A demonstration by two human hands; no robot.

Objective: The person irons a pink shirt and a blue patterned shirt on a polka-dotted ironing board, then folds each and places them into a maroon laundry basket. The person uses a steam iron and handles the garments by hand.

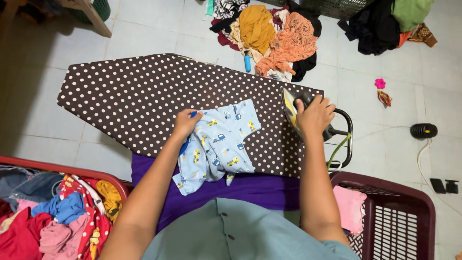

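Note:
A small light-blue child's shirt [219, 144] printed with little vehicles lies crumpled on a brown ironing board with white dots [130, 96]. My left hand [185, 123] presses on the shirt's left edge, fingers closed on the fabric. My right hand [314, 115] grips the dark handle of a clothes iron [291, 110], which stands on its heel at the board's right end, soleplate facing the shirt. A purple cloth [250, 188] hangs over the board's near edge, below the shirt.
A red basket [67, 169] full of mixed clothes stands at my lower left. A dark red basket [409, 212] with a pink garment is at lower right. Piles of clothes [274, 33] lie on the tiled floor beyond the board. A black plug and cord [423, 131] lie right.

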